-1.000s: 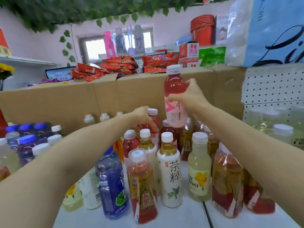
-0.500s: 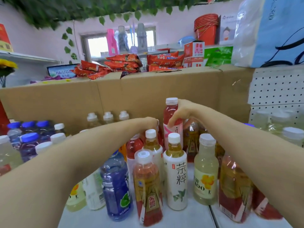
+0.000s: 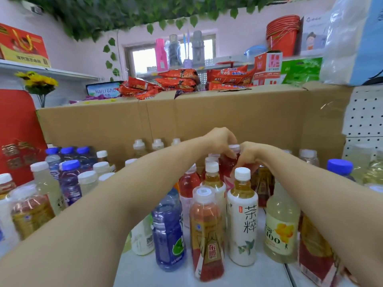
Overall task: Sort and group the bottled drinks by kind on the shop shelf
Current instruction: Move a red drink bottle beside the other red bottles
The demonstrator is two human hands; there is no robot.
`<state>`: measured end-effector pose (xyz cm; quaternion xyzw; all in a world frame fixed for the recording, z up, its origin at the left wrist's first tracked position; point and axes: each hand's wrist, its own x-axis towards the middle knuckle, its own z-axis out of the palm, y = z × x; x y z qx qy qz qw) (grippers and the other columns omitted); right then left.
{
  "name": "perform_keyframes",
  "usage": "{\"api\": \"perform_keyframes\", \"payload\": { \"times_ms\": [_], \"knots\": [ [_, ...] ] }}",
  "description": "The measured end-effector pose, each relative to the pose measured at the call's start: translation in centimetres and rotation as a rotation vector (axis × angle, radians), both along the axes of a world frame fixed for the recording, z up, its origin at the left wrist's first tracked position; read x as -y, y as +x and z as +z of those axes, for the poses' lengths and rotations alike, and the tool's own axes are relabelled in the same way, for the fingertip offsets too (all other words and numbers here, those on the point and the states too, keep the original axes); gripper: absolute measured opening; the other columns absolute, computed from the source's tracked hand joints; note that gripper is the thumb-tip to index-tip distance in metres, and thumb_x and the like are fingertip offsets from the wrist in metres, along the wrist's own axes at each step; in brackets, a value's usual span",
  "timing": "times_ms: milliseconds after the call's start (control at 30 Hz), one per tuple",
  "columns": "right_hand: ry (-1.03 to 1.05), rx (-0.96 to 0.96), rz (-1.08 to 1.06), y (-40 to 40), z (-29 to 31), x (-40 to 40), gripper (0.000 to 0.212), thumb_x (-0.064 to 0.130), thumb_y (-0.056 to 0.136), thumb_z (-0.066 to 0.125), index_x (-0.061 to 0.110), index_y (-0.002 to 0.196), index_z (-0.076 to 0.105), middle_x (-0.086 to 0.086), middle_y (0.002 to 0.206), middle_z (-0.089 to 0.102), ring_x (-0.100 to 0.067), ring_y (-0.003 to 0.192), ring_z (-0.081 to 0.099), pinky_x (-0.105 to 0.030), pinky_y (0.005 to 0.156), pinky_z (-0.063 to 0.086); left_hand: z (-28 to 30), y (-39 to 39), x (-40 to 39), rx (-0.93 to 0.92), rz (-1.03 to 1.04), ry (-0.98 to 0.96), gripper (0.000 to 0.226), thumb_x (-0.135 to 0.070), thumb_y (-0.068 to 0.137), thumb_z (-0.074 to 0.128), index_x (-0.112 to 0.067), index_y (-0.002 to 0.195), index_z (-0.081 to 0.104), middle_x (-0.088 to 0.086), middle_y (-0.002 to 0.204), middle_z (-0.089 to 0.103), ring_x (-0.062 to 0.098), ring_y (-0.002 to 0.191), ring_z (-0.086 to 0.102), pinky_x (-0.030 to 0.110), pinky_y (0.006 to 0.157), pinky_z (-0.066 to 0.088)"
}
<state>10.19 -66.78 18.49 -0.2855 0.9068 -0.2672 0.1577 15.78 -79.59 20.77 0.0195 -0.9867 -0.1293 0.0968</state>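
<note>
Both hands curled round red bottle point(image 3: 228, 164): left hand point(image 3: 220, 139) seemingly pinching cap, right hand point(image 3: 249, 155) gripping neck.

A pale pink plastered wall point(image 3: 89, 52) holds a bright daylit window point(image 3: 145, 59), with green trailing leaf garland point(image 3: 124, 15) overhead and a white perforated metal panel point(image 3: 364, 117) at right.
</note>
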Motion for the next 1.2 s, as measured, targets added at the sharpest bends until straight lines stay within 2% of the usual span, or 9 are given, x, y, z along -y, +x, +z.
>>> {"api": "perform_keyframes", "payload": {
  "times_ms": [100, 267, 333, 467, 700, 800, 900, 1000, 1200],
  "knots": [
    [0.062, 0.006, 0.002, 0.1, -0.6, 0.2, 0.036, -0.004, 0.079, 0.076, -0.007, 0.112, 0.061, -0.022, 0.098, 0.069, -0.024, 0.064, 0.072, -0.033, 0.055, 0.061, -0.7, -0.6, -0.3, 0.071, 0.011, -0.142, 0.046, -0.027, 0.079, 0.084, -0.016, 0.120, 0.067, -0.003, 0.099, 0.065, 0.016, 0.088, 0.061, 0.020, 0.057, 0.040],
    [0.119, 0.001, 0.003, 0.1, -0.7, -0.5, 0.032, 0.002, 0.082, 0.077, -0.004, 0.111, 0.064, -0.017, 0.095, 0.072, -0.025, 0.080, 0.074, -0.041, 0.080, 0.061, -1.5, -0.8, -1.4, 0.146, -0.007, -0.283, 0.049, -0.023, 0.083, 0.080, -0.016, 0.127, 0.061, -0.005, 0.088, 0.061, 0.010, 0.067, 0.056, 0.023, 0.054, 0.040],
    [0.144, -0.068, 0.016, 0.3, -0.4, -0.8, 0.029, 0.010, 0.083, 0.077, 0.000, 0.107, 0.065, -0.013, 0.091, 0.071, -0.023, 0.079, 0.073, -0.041, 0.081, 0.061, -1.2, -0.3, -1.8, 0.163, -0.010, -0.306, 0.049, -0.024, 0.085, 0.077, -0.018, 0.130, 0.059, -0.003, 0.099, 0.065, 0.015, 0.077, 0.061, 0.026, 0.061, 0.046],
    [0.219, -0.332, 0.051, 1.4, 0.8, -2.1, 0.031, 0.020, 0.080, 0.078, 0.005, 0.104, 0.066, -0.010, 0.095, 0.070, -0.021, 0.077, 0.067, -0.039, 0.078, 0.061, 0.4, 1.6, -2.2, 0.199, -0.012, -0.440, 0.055, -0.047, 0.087, 0.073, -0.027, 0.136, 0.055, -0.007, 0.123, 0.066, 0.019, 0.107, 0.063, 0.039, 0.093, 0.053],
    [0.024, -0.661, 0.071, 4.5, 2.4, -5.2, 0.028, 0.039, 0.088, 0.069, 0.014, 0.099, 0.069, -0.003, 0.096, 0.069, -0.021, 0.084, 0.064, -0.039, 0.076, 0.057, 3.9, 8.0, -1.9, 0.094, 0.133, -0.593, 0.052, -0.058, 0.090, 0.063, -0.031, 0.134, 0.058, -0.008, 0.130, 0.063, 0.017, 0.105, 0.060, 0.035, 0.085, 0.052],
    [-0.118, -0.703, 0.066, 6.2, 2.7, -6.8, 0.028, 0.042, 0.093, 0.061, 0.016, 0.103, 0.069, -0.001, 0.098, 0.069, -0.019, 0.087, 0.064, -0.039, 0.078, 0.056, 4.7, 12.4, -2.6, -0.011, 0.229, -0.584, 0.047, -0.058, 0.093, 0.059, -0.029, 0.130, 0.061, -0.007, 0.124, 0.065, 0.014, 0.089, 0.058, 0.033, 0.079, 0.053],
    [-0.199, -0.806, 0.049, 8.7, 2.5, -8.5, 0.031, 0.047, 0.095, 0.056, 0.020, 0.105, 0.069, -0.001, 0.100, 0.070, -0.021, 0.089, 0.063, -0.039, 0.080, 0.055, 3.3, 16.8, -3.5, -0.217, 0.292, -0.503, 0.043, -0.060, 0.094, 0.055, -0.028, 0.122, 0.065, -0.005, 0.116, 0.068, 0.017, 0.098, 0.063, 0.040, 0.088, 0.055],
    [-0.257, -0.916, 0.039, 12.1, 1.7, -9.2, 0.032, 0.049, 0.095, 0.055, 0.022, 0.103, 0.070, -0.003, 0.099, 0.071, -0.024, 0.088, 0.062, -0.036, 0.074, 0.051, 0.4, 20.3, -4.7, -0.425, 0.331, -0.418, 0.036, -0.057, 0.096, 0.054, -0.028, 0.113, 0.068, -0.008, 0.110, 0.070, 0.013, 0.098, 0.063, 0.038, 0.084, 0.055],
    [-0.238, -0.930, 0.118, 17.0, -1.9, -7.5, 0.029, 0.048, 0.094, 0.056, 0.024, 0.102, 0.070, -0.004, 0.100, 0.071, -0.029, 0.094, 0.062, -0.035, 0.070, 0.044, -7.5, 24.7, -5.6, -0.626, 0.373, -0.379, 0.034, -0.050, 0.098, 0.055, -0.025, 0.115, 0.069, -0.007, 0.111, 0.067, 0.016, 0.106, 0.055, 0.033, 0.077, 0.047]
  ]
}}
